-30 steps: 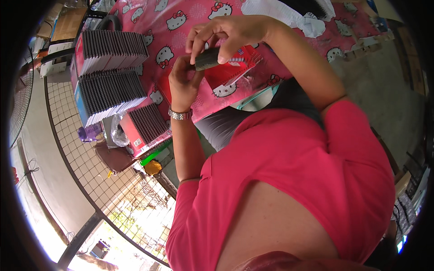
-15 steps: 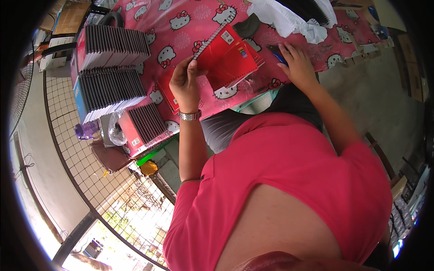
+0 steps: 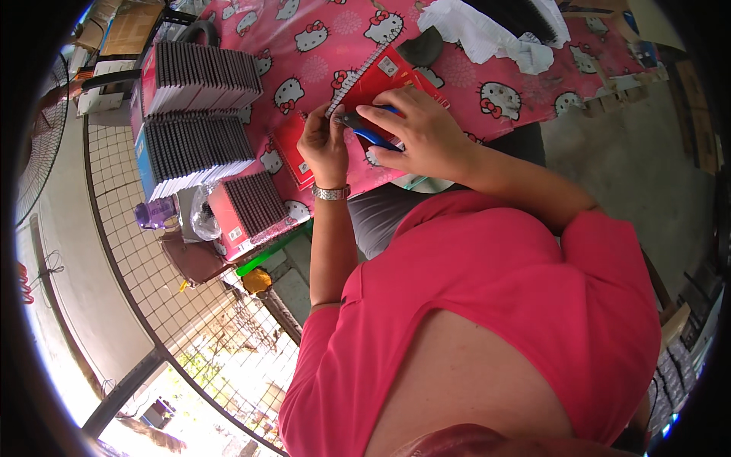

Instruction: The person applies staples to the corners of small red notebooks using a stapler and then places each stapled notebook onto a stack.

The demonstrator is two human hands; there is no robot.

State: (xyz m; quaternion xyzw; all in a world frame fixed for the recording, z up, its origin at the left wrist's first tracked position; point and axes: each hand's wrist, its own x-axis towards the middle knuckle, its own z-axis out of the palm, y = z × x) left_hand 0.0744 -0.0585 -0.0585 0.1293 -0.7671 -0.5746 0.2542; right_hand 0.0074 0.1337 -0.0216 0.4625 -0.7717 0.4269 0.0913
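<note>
A red spiral notebook [image 3: 381, 76] is held tilted above the table, its coil running along the upper left edge. My left hand [image 3: 326, 148] grips it at the lower end of that coil, thumb and fingers closed. In my right hand [image 3: 426, 137] are blue-handled cutting pliers [image 3: 373, 137]. Their metal jaws reach the coil's end beside my left fingertips; whether they touch the wire I cannot tell. Another red notebook [image 3: 293, 145] lies on the table under my left hand. More red covers show partly behind the held notebook.
Stacks of spiral notebooks [image 3: 202, 80] stand at the left, with a smaller stack [image 3: 251, 202] nearer me. Pink patterned cloth [image 3: 312, 68] covers the table. White crumpled paper [image 3: 487, 38] and a dark grey piece [image 3: 421, 47] lie farther back. A fan [image 3: 46, 129] stands far left.
My right hand has picked the pliers up from the table's right side and brought them left to the coil's end. My left hand still holds the notebook.
</note>
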